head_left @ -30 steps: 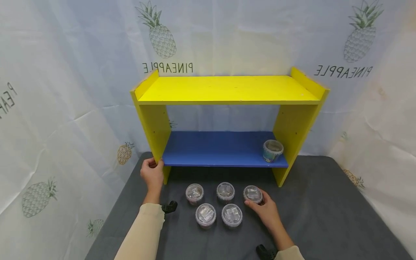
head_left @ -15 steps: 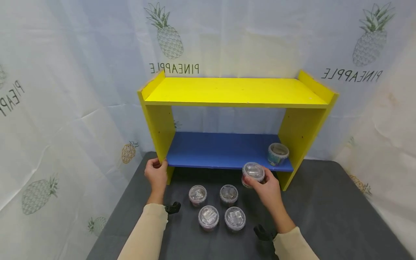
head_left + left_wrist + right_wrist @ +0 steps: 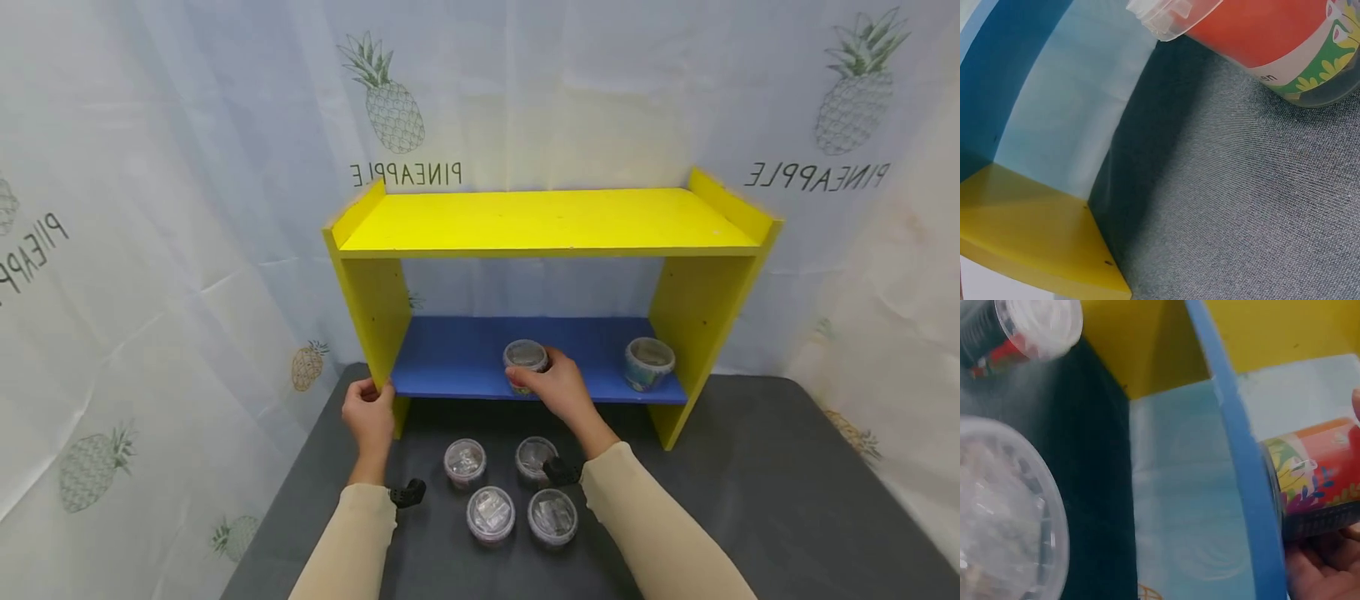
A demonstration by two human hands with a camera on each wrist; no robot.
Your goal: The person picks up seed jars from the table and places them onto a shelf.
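My right hand (image 3: 566, 392) grips a small round plastic tub with a clear lid (image 3: 524, 355) at the front middle of the blue shelf board (image 3: 457, 354). In the right wrist view the held tub (image 3: 1316, 465) shows a red and yellow printed label, its base right at the blue board's edge. My left hand (image 3: 371, 418) pinches the front edge of the yellow left side panel (image 3: 372, 321), level with the blue board. The left hand itself is outside the left wrist view. Another tub (image 3: 649, 364) stands at the right end of the blue board.
Several lidded tubs stand on the dark grey cloth in front of the shelf, among them a front tub (image 3: 491, 515) and a back-left tub (image 3: 465, 462). Above is the yellow top board (image 3: 547, 221). A pineapple-print curtain (image 3: 600, 108) hangs behind.
My right hand has lifted the tub from the cloth and carried it up, forward and left to the blue board. My left hand keeps its hold on the side panel.
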